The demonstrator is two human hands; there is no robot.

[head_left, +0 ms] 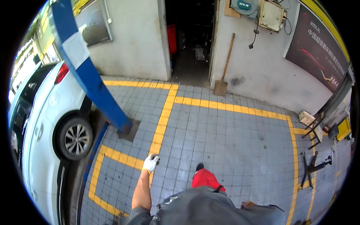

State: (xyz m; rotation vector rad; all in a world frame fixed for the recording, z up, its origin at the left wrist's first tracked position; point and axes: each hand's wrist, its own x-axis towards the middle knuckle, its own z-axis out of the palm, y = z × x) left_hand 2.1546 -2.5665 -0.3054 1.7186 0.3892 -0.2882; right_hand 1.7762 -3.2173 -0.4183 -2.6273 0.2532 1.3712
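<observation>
My left hand (150, 163), in a white work glove with a yellow cuff and dark smudges at the fingers, hangs above the tiled floor. Its fingers are curled in; whether anything lies inside them is hidden. Beneath it runs a yellow floor line (160, 129). To its left stands a blue lift post (98, 93), and farther left a pale car (47, 112) with its rear wheel (75, 138) showing. My right hand is not seen; only a blurred brownish patch (248, 204) shows beside my right side.
A dark doorway (191, 45) opens in the wall ahead. A wooden-handled shovel (225, 65) leans right of it. Farther right are a wooden chair (317, 131), a black metal stand (310, 168) and a yellow bin (343, 129). Wall-mounted are a hose reel (244, 6) and a poster (318, 50).
</observation>
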